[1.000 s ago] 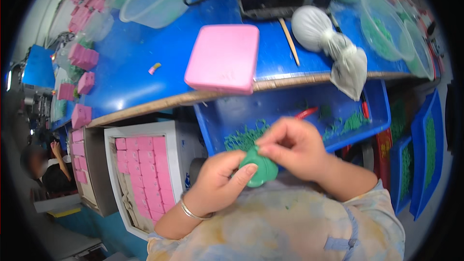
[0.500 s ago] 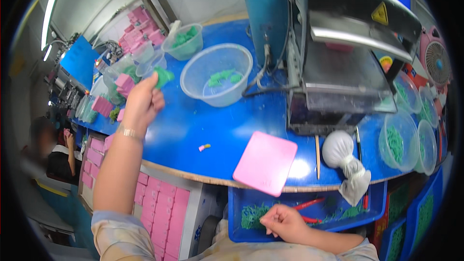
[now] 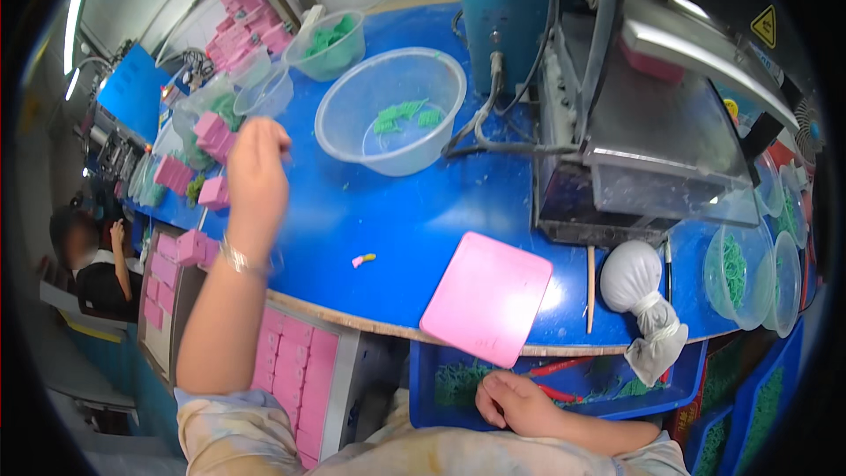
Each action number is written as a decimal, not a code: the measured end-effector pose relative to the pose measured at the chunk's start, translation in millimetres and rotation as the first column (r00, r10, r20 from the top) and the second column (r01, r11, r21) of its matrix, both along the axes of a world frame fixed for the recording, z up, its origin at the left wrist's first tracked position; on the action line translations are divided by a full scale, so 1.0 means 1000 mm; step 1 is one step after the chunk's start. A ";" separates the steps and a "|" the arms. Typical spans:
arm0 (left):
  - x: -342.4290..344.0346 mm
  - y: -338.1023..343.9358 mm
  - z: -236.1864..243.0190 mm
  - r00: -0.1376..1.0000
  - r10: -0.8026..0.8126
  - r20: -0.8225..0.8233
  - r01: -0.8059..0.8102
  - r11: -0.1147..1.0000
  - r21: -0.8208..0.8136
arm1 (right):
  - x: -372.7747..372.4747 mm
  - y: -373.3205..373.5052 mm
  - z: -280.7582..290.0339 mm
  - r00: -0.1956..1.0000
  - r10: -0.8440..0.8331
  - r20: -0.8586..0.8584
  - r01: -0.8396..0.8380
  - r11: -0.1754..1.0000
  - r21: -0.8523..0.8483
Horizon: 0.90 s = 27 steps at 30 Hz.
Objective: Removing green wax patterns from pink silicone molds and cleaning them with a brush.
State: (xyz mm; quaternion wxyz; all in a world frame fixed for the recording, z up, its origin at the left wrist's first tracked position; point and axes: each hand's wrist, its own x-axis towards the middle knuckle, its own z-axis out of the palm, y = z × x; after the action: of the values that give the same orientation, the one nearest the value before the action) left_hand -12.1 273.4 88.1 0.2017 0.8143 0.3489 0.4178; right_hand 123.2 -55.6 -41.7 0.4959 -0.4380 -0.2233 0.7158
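My left hand (image 3: 260, 163) is raised over the left part of the blue table (image 3: 379, 229), fingers curled together; whatever is in them, if anything, is hidden. It is between some pink blocks (image 3: 211, 134) and a large clear basin (image 3: 390, 163) with green shredded pieces (image 3: 405, 115) inside. My right hand (image 3: 515, 404) rests low over a blue tray (image 3: 426, 370), its fingers loosely curled and nothing visible in them. Next to it in the tray are red-handled tools (image 3: 555, 395) and green shreds (image 3: 460, 383). A pink square board (image 3: 487, 300) lies across the table's front edge.
A press-like machine (image 3: 652, 185) occupies the right. In front are a wooden stick (image 3: 590, 286) and a tied white cloth bag (image 3: 631, 275). Clear bowls (image 3: 740, 304) of green shreds stand farther right. Pink blocks are stacked at the back left (image 3: 251, 22). Another person (image 3: 101, 273) sits at far left.
The green piece that showed in my left fingers is out of sight, and that hand has turned knuckles up. My right hand's pinch has loosened into a curl. The whole view has shifted slightly.
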 end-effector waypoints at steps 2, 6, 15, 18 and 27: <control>0.003 -0.058 -0.018 0.994 -0.082 -0.077 0.086 0.995 0.051 | -0.002 0.002 0.001 1.000 -0.027 0.012 0.026 0.999 0.039; -0.011 -0.109 -0.037 0.861 -0.041 -0.507 0.168 0.964 0.207 | -0.010 -0.003 0.004 0.984 -0.003 0.176 -0.027 0.985 0.168; 0.003 -0.164 -0.066 0.892 -0.388 0.231 0.445 0.844 -0.300 | 0.016 0.007 0.078 -0.180 -0.694 0.697 -0.349 0.708 0.614; 0.007 -0.186 -0.071 0.851 -0.389 0.353 0.504 0.793 -0.341 | 0.025 0.031 0.085 -0.290 -0.570 0.769 -0.330 0.814 0.478; -0.023 -0.217 -0.085 0.693 -0.332 0.639 0.568 0.798 -0.201 | 0.010 0.031 0.086 -0.073 -0.586 0.807 -0.343 0.775 0.532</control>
State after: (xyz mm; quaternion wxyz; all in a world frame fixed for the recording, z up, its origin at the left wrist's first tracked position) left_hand -35.2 56.3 2.7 0.5501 0.6543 0.1309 0.5021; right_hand 133.7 -24.2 44.7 0.3486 -0.6464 -0.6787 -0.0092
